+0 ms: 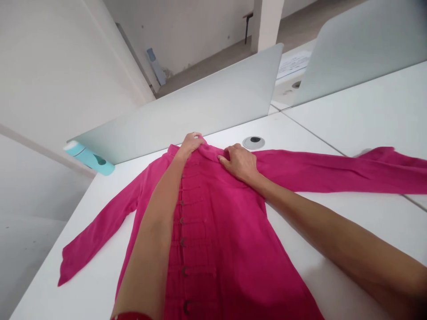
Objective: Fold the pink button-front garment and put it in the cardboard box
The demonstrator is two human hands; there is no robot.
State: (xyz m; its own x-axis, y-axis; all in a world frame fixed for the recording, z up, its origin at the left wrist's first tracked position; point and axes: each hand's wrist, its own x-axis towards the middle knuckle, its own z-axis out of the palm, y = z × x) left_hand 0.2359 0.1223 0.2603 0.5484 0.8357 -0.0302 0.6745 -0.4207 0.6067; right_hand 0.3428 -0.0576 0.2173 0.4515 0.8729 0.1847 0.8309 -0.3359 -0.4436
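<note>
A bright pink long-sleeved shirt [240, 235] lies front up on the white table, its sleeves spread to both sides. Down its front runs a placket with several dark fasteners [184, 242]. My left hand [191, 143] is closed on the shirt's collar at the neck opening, thumb and fingers pinching the cloth. Just to the right, my right hand [239, 162] grips the cloth near the shoulder with curled fingers. My left forearm crosses over the shirt's front and hides part of it. The lower hem runs out of view.
A turquoise bottle [91, 159] lies at the table's left back corner, beside a frosted divider panel [187, 115]. A round cable grommet [253, 142] sits in the white tabletop [300, 138] behind the right sleeve. Beyond the divider are a pillar [267, 24] and a water dispenser [155, 66].
</note>
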